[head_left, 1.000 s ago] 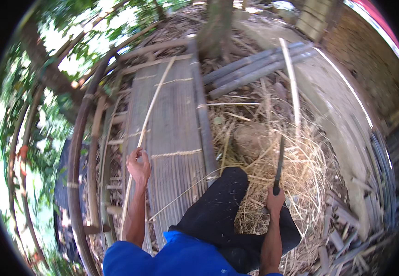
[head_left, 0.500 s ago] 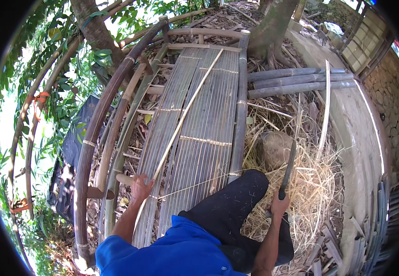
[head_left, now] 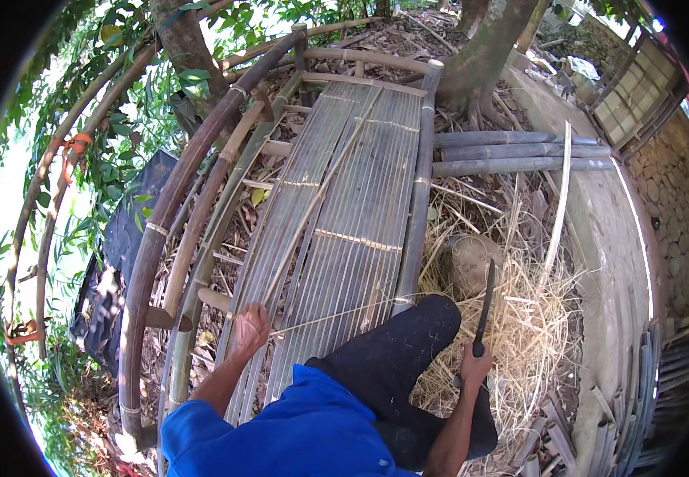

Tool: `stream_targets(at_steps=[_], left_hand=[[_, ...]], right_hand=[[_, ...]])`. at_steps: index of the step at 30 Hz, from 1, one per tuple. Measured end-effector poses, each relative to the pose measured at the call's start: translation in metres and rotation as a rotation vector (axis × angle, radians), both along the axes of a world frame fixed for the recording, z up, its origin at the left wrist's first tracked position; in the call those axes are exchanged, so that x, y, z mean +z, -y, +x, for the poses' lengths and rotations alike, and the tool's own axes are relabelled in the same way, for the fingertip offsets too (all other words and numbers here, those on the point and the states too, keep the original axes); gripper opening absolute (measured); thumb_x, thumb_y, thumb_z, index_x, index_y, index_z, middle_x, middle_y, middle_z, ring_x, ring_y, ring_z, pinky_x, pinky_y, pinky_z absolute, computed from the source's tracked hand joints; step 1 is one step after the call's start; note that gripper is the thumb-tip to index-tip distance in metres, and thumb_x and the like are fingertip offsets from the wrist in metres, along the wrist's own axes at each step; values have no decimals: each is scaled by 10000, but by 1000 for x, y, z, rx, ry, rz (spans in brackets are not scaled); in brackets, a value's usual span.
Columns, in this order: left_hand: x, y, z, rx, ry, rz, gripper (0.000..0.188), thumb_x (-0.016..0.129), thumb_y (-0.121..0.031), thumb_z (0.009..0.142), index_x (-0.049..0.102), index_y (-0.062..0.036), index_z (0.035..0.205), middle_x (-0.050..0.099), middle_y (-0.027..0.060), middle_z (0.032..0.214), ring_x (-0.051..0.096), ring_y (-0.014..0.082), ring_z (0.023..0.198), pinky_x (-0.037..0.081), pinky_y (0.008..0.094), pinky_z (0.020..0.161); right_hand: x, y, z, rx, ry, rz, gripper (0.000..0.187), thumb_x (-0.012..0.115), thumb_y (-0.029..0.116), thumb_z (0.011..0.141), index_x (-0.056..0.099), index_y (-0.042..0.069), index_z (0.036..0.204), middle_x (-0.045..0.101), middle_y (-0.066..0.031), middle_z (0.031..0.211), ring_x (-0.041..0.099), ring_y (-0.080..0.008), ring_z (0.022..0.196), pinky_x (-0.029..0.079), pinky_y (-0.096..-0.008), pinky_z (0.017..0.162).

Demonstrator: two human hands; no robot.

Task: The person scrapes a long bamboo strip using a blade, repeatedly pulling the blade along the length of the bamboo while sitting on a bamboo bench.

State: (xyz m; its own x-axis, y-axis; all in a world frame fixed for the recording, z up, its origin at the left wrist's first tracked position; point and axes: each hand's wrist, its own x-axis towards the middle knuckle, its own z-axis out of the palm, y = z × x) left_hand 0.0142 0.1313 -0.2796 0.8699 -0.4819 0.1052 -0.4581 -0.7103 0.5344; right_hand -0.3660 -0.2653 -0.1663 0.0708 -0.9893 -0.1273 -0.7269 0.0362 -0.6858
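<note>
"Where is the strip (head_left: 328, 180) found?"
"Beyond the left hand (head_left: 251, 325), its fingers curled; whether it is gripped cannot be told. The knife (head_left: 485, 308), clamped by the right hand's (head_left: 475, 365) fingers, should be kept clear."

Bright-blue fabric shirt (head_left: 281, 433), left sleeve (head_left: 189, 436) short, tiny pale spot (head_left: 383, 462) on right side. Black cloth trousers (head_left: 396, 342), pretty flecked with light bits. Forearms (head_left: 219, 388) bare.
</note>
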Motion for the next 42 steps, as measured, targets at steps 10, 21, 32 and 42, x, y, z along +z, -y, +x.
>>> stream_targets(at_steps=[10,21,32,42], left_hand=[[116,45,7,286,-17,-305,317,600,-235,992,711,58,1043,684,261,750,687,352,651,521,449,659],[115,60,-1,275,-181,-284,353,554,-148,979,660,87,1219,662,328,786,705,416,722,519,472,675],[115,68,-20,330,-227,-309,391,562,-177,993,637,108,1249,678,351,892,729,415,823,530,464,730],[93,62,-21,247,-164,-276,414,543,-204,1003,635,114,1252,679,350,865,712,409,751,523,459,685]], right_hand=[[-29,20,-26,16,19,-139,346,762,281,873,597,-15,801,571,-57,645,525,-154,569,445,-329,555],[-10,10,-3,25,-17,-115,359,767,295,850,631,-37,872,600,-89,715,563,-200,653,477,-384,646],[-40,22,-24,50,-3,-170,306,741,247,889,591,-5,799,552,-37,617,540,-157,542,440,-349,533],[-52,29,-25,54,13,-171,318,745,255,889,584,-10,815,573,-54,608,538,-141,497,430,-330,473]])
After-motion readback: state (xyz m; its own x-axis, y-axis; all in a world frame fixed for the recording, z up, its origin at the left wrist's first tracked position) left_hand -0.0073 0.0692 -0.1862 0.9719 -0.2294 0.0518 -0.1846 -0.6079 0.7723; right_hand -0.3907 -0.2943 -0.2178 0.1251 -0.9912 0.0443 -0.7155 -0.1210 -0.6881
